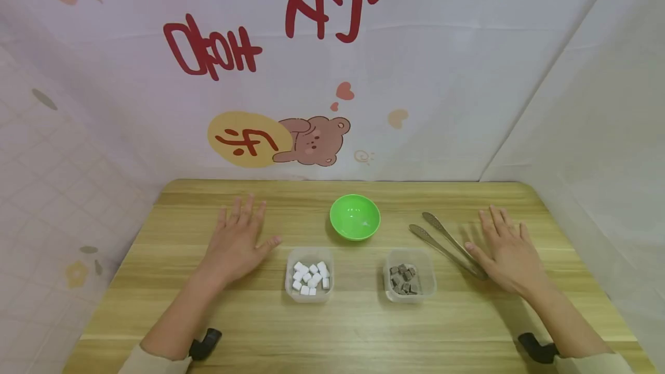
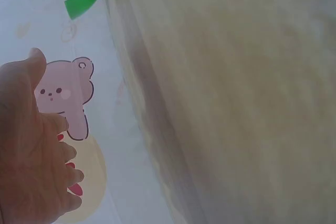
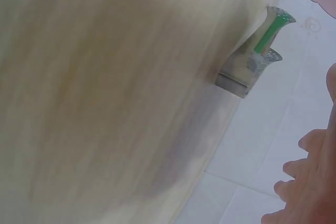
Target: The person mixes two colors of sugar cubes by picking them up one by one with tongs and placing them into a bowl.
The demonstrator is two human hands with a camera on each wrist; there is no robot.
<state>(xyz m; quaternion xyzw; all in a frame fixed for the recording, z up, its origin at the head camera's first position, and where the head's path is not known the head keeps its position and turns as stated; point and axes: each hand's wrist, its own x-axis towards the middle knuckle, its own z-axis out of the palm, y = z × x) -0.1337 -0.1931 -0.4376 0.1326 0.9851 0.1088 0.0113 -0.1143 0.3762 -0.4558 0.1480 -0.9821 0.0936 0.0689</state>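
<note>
My left hand (image 1: 236, 250) is at the left of the table with its fingers straight and spread, holding nothing. On the right, my right hand (image 1: 509, 255) has its fingers extended beside metal tongs (image 1: 443, 249). The thumb is close to the hinged end of the tongs; whether it touches them I cannot tell. Between the hands stand a green bowl (image 1: 353, 212), a clear container (image 1: 310, 299) of white cubes (image 1: 306, 277) and another clear container (image 1: 428, 276) of brown cubes (image 1: 402, 273). In the right wrist view the tongs (image 3: 249, 64) lie with their arms apart.
The wood-grain table (image 1: 353, 328) has a printed white cloth (image 1: 441, 74) behind it and cloth at both sides. Two black curved pieces, one (image 1: 206, 344) by the left forearm and one (image 1: 537, 348) by the right, are at the wrists.
</note>
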